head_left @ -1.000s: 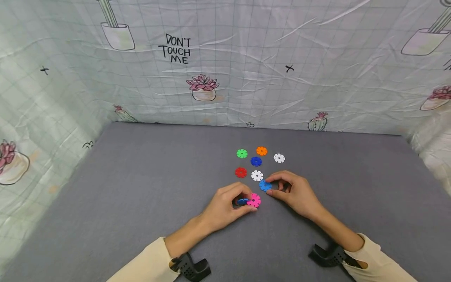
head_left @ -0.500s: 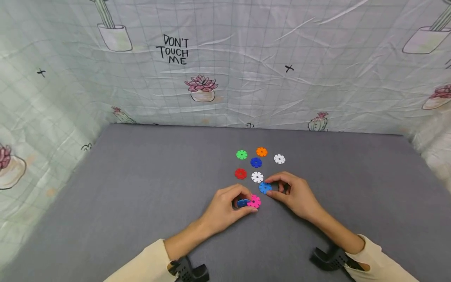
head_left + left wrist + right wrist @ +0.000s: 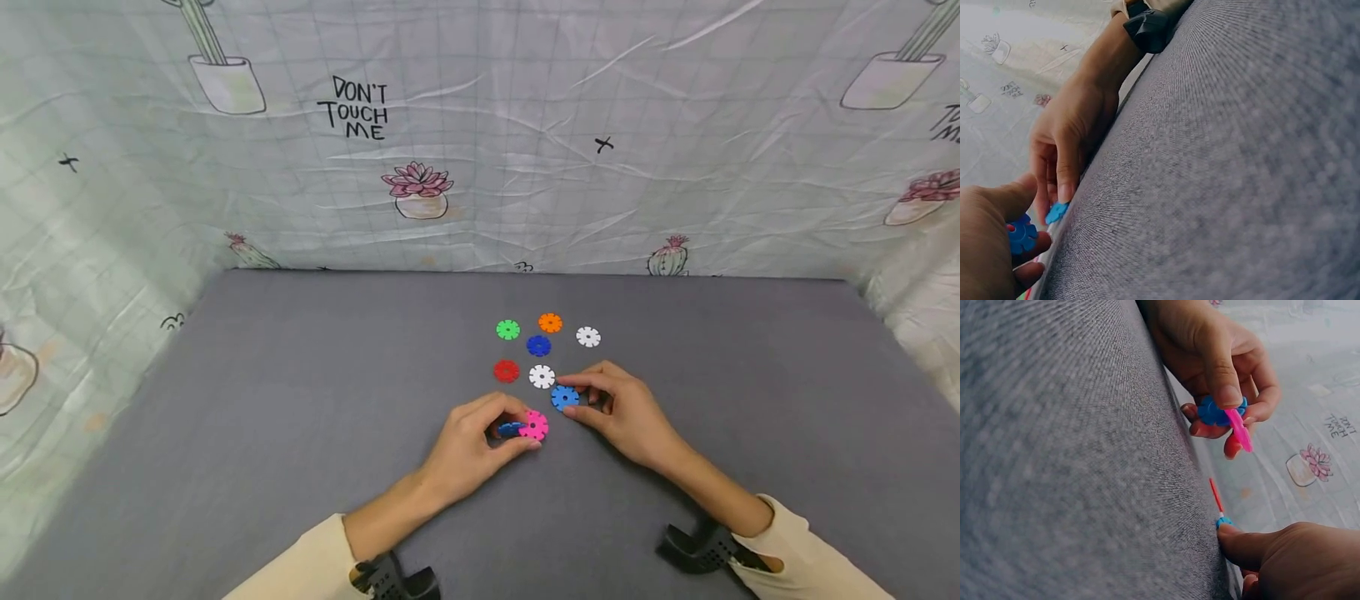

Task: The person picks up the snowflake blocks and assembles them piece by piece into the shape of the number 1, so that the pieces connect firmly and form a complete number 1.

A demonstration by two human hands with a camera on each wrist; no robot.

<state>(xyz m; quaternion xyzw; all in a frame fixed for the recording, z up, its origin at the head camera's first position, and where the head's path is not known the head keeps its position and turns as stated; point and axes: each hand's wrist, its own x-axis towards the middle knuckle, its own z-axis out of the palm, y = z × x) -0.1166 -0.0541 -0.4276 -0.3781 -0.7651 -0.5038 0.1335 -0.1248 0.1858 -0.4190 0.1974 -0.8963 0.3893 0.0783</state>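
My left hand pinches a pink notched disc joined at an angle to a blue notched disc. In the right wrist view this pair, with its pink disc and blue disc, is held above the table between thumb and fingers. To the right, my right hand has thumb and index finger at the edges of a light blue notched disc, low at the tabletop. Beside that disc lies a white notched disc, close to the right index fingertip.
Beyond the hands, a red disc, dark blue disc, green disc, orange disc and second white disc lie flat on the grey tabletop. A printed cloth hangs along the table's back edge.
The right index fingertip has shifted left past the light blue disc's far edge, toward the white disc. The left hand keeps its hold on the pink and blue pair. The head view has shifted slightly.
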